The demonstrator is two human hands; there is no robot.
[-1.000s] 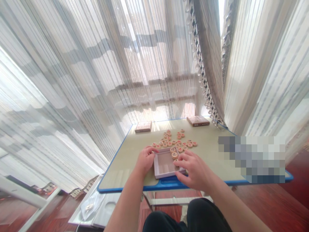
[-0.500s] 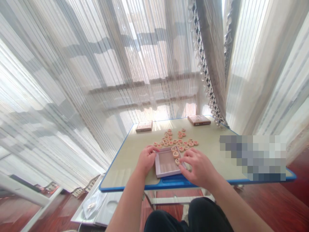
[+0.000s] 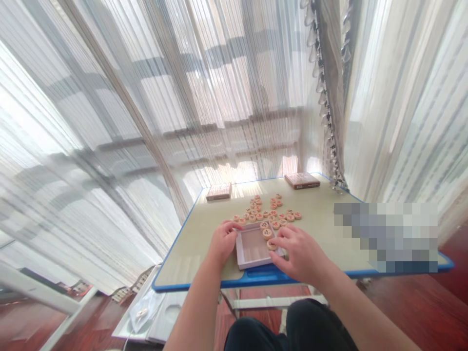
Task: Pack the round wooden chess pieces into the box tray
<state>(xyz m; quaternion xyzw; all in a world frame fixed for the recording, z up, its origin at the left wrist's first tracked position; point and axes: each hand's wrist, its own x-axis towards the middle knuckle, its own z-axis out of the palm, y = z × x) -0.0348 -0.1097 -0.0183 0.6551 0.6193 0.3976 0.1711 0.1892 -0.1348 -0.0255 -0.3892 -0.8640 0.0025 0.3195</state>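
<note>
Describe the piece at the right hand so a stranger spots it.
On the blue-edged table, find the shallow open box. Inside, along its right side, run round pieces. Target piece: the one nearest the person, at the right hand.

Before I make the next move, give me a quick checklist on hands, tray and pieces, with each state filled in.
1. Left hand on the tray: ok, fingers at its left wall near the far corner.
2. Right hand at a piece: ok, fingertips at the nearest xiangqi piece inside the tray.
3. Right hand's grip on that piece: cannot tell, whether it is pinched or just touched.
4. Tray pieces unstacked: ok, three in a column along the right side.
5. Table free of loose pieces beyond the tray: not ok, many xiangqi pieces are spread there.
</note>
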